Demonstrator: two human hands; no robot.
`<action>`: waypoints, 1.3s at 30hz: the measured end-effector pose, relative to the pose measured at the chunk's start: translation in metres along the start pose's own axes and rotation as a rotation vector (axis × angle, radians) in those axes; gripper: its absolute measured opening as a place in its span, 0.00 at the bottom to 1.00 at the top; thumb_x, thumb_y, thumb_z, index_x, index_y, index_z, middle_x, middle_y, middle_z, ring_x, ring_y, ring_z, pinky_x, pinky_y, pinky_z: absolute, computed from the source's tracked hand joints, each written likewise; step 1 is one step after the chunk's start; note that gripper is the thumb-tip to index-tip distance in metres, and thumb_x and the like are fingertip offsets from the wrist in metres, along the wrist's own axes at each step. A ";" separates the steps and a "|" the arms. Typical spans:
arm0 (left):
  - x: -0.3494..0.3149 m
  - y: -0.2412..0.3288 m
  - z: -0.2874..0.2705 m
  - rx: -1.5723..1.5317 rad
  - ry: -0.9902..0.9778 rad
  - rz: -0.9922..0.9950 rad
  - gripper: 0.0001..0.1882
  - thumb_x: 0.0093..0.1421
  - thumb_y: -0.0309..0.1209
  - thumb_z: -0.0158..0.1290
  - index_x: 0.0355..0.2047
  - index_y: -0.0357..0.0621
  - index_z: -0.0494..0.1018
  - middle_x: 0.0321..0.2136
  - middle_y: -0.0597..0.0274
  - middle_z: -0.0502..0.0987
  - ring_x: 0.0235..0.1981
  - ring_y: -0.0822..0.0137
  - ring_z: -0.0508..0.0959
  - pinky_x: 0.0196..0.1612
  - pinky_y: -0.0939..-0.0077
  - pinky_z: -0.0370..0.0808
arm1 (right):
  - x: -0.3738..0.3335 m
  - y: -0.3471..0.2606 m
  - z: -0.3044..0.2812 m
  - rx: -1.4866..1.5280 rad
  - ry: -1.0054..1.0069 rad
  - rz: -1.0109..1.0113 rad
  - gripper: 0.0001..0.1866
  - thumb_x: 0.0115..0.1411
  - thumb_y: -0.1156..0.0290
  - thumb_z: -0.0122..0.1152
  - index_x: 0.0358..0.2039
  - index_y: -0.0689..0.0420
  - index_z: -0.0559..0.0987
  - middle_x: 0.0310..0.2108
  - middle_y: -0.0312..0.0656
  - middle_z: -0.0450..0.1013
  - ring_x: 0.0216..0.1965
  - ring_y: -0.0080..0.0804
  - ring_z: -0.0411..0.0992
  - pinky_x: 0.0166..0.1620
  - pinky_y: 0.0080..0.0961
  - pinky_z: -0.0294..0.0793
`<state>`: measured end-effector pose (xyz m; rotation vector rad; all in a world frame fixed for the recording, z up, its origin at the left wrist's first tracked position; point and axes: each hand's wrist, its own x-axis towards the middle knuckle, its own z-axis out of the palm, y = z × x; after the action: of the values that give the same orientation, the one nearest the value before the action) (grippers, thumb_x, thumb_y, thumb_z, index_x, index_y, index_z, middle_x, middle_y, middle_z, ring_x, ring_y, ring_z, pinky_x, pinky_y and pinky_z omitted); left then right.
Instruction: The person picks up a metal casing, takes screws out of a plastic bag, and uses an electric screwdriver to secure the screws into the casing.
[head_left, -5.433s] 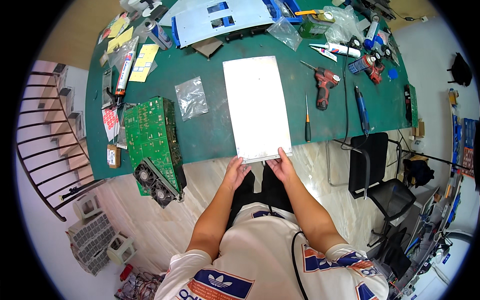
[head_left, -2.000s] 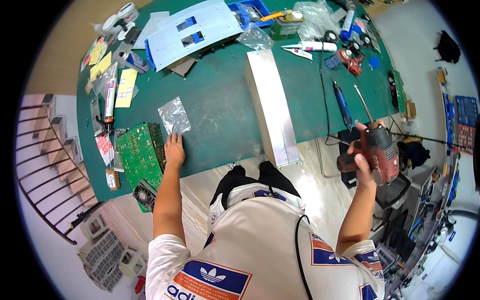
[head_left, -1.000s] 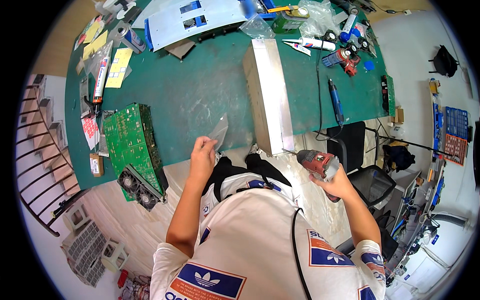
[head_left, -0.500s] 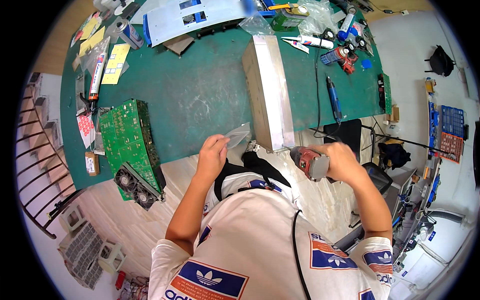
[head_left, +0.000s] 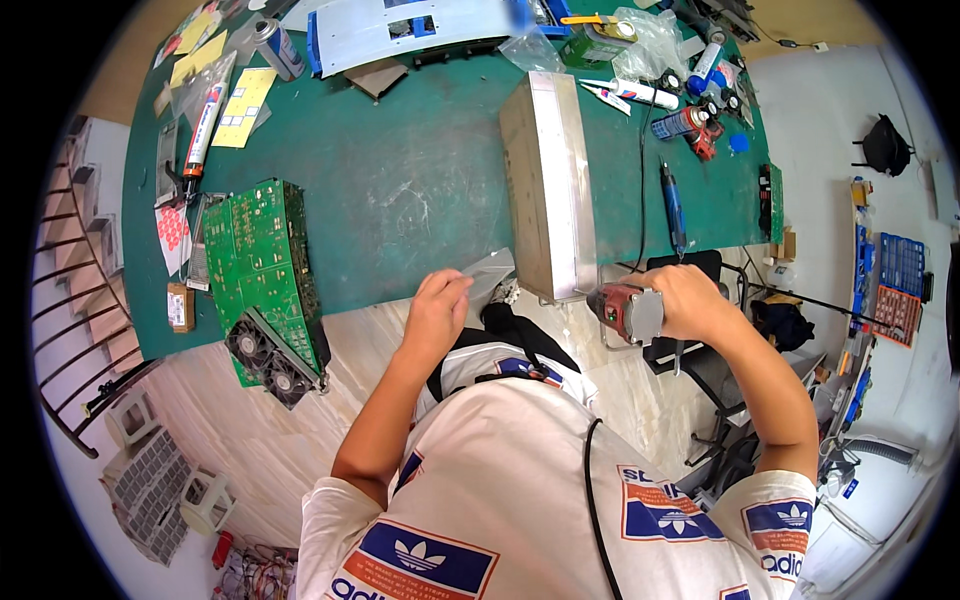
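Observation:
My right hand (head_left: pixel 690 303) is wrapped round a red and grey cordless drill (head_left: pixel 630 313). The drill's tip points left at the near lower corner of a long silver metal box (head_left: pixel 550 190); whether it touches cannot be made out. That box lies lengthwise on the green table and reaches its front edge. Just left of it, my left hand (head_left: pixel 438 308) pinches a small clear plastic bag (head_left: pixel 490 270) above the table edge. Further left, a green circuit board assembly (head_left: pixel 250 250) with two black fans (head_left: pixel 268 355) overhangs the front edge.
A blue electric screwdriver (head_left: pixel 672 210) with a cable lies right of the box. Spray cans (head_left: pixel 680 123), white tubes (head_left: pixel 640 94) and a green tin (head_left: pixel 598 44) crowd the back right. A large pale panel (head_left: pixel 410 35) sits at the back, a sealant gun (head_left: pixel 205 130) at left.
My right hand and the drill have shifted right, and the drill sits more level. My left hand still pinches the bag and has moved slightly right in the view, which has itself shifted.

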<state>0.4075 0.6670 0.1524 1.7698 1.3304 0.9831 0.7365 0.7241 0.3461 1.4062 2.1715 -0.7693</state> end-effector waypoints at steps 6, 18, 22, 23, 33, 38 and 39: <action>-0.004 0.006 0.012 -0.034 0.009 -0.003 0.10 0.55 0.19 0.59 0.39 0.35 0.80 0.38 0.50 0.78 0.40 0.51 0.79 0.43 0.64 0.77 | -0.014 -0.004 0.014 0.203 -0.005 0.176 0.18 0.42 0.69 0.72 0.36 0.57 0.81 0.31 0.52 0.79 0.36 0.56 0.77 0.39 0.41 0.79; 0.000 0.015 0.024 -0.055 -0.030 -0.026 0.09 0.55 0.20 0.59 0.38 0.35 0.80 0.36 0.52 0.76 0.39 0.51 0.78 0.43 0.62 0.77 | -0.023 0.016 0.044 0.245 0.044 0.255 0.20 0.40 0.69 0.75 0.35 0.60 0.81 0.32 0.54 0.80 0.38 0.55 0.79 0.43 0.40 0.79; 0.000 0.016 0.023 -0.045 -0.016 -0.030 0.09 0.56 0.20 0.59 0.38 0.35 0.80 0.36 0.51 0.76 0.39 0.50 0.79 0.43 0.61 0.77 | -0.028 0.010 0.042 0.319 0.075 0.251 0.20 0.40 0.69 0.75 0.35 0.60 0.81 0.32 0.54 0.80 0.37 0.54 0.79 0.43 0.40 0.79; 0.001 0.015 0.023 -0.033 -0.011 -0.025 0.09 0.56 0.21 0.59 0.38 0.36 0.80 0.37 0.51 0.76 0.38 0.51 0.79 0.42 0.62 0.77 | -0.029 0.011 0.043 0.320 0.083 0.233 0.19 0.41 0.69 0.75 0.36 0.60 0.81 0.32 0.54 0.80 0.37 0.54 0.79 0.43 0.40 0.79; 0.002 0.011 0.028 -0.029 -0.003 -0.022 0.10 0.56 0.21 0.60 0.39 0.38 0.81 0.37 0.53 0.77 0.37 0.53 0.80 0.40 0.66 0.77 | -0.036 0.018 0.051 0.383 0.167 0.071 0.18 0.47 0.71 0.71 0.40 0.59 0.80 0.33 0.52 0.79 0.35 0.55 0.77 0.42 0.37 0.78; 0.001 0.009 0.029 -0.048 -0.004 -0.041 0.09 0.56 0.21 0.61 0.39 0.38 0.81 0.37 0.53 0.76 0.37 0.53 0.80 0.40 0.65 0.77 | -0.043 0.014 0.044 0.528 0.157 0.092 0.19 0.47 0.73 0.71 0.42 0.59 0.79 0.33 0.48 0.78 0.32 0.44 0.77 0.42 0.33 0.77; 0.001 0.010 0.029 -0.065 -0.008 -0.050 0.09 0.55 0.21 0.61 0.38 0.37 0.81 0.37 0.53 0.76 0.37 0.52 0.79 0.40 0.64 0.77 | -0.045 0.012 0.043 0.546 0.170 0.094 0.20 0.47 0.74 0.72 0.42 0.59 0.79 0.33 0.48 0.78 0.32 0.42 0.76 0.42 0.32 0.77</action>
<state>0.4374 0.6635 0.1483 1.6821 1.3166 0.9802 0.7678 0.6691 0.3394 1.8790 2.0843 -1.3175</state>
